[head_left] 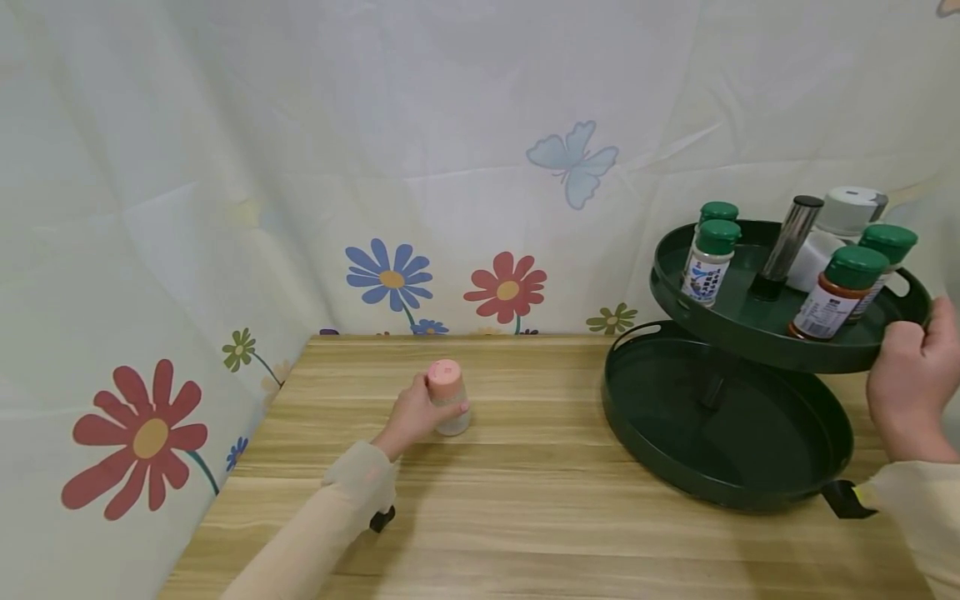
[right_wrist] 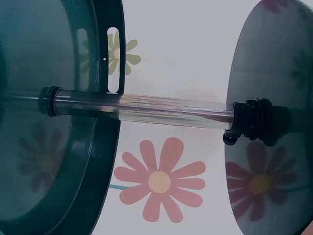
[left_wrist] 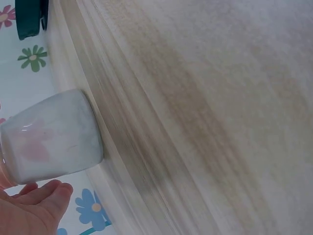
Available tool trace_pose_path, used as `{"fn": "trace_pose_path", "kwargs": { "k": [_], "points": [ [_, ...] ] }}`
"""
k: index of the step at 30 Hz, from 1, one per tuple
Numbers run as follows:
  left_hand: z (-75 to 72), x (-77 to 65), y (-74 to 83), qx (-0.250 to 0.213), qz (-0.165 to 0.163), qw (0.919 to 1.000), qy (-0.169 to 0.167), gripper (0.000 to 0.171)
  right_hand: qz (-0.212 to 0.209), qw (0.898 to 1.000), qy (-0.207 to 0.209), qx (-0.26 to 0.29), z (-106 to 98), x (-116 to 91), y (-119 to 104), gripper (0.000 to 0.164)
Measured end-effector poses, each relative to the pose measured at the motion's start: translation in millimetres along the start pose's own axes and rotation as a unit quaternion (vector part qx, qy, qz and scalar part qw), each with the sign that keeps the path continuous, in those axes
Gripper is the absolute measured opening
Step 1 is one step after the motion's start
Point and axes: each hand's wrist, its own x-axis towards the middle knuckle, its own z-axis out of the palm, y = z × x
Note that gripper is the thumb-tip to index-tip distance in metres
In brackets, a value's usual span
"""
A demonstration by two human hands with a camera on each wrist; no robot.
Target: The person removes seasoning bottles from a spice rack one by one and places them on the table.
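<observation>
Closest to us, along the bottom of the head view, two cream long sleeves (head_left: pixel 300 542) extend over a pale wood-grained tabletop (head_left: pixel 525 517). Left of centre, we see the left hand (head_left: pixel 420 415) pinching a small translucent jar with a pink lid (head_left: pixel 452 423) between thumb and fingers; the jar is roughly upright above the tabletop, and we cannot tell whether its base touches the wood. At the right edge, the right hand (head_left: pixel 917 375) grips the rim of a round dark green upper tray (head_left: pixel 750 340), its fingers curled at that edge. Below it, at centre right, sits a matching round lower tray (head_left: pixel 720 442), and in the right wrist view we find a shiny metal pole (right_wrist: pixel 176 110) running between the two. On the upper tray, at the upper right, we make out two white-labelled shakers with green caps (head_left: pixel 707 271), a silver cylinder with black ends (head_left: pixel 791 242), a reddish-brown bottle with a green cap (head_left: pixel 828 308), another green-capped bottle (head_left: pixel 885 246) behind it, and a clear container with a whitish lid (head_left: pixel 847 212). Behind everything we see a white flower-printed sheet (head_left: pixel 375 100).
</observation>
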Motion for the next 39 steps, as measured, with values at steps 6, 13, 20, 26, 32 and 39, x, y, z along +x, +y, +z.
{"fn": "trace_pose_path", "kwargs": {
  "k": [6,13,20,26,32,39],
  "points": [
    [-4.5,-4.5,-4.1,0.006,0.016,0.9998,-0.004,0.091,0.004,1.0,0.014,-0.004,-4,-25,-35,0.051],
    [-11.2,-12.6,-10.4,0.025,0.009,0.9995,-0.014,0.091,0.038,0.999,0.009,-0.004,-16,-87,-129,0.054],
    [-14.8,-21.3,-15.6,0.033,0.018,0.9991,-0.018,0.089,-0.003,1.0,0.025,-0.007,-6,-39,-55,0.05],
    [-17.6,-27.7,-16.6,0.026,0.017,0.9995,-0.003,0.09,0.009,1.0,0.023,-0.007,-10,-58,-82,0.052],
    [-21.1,-32.8,-12.8,0.011,0.014,0.9997,0.016,0.086,0.03,0.999,0.016,-0.026,-17,-91,-131,0.054],
    [-25.2,-37.3,-7.0,-0.013,0.032,0.9979,0.054,0.076,0.02,0.999,0.016,-0.023,-13,-72,-100,0.053]
  ]
}}
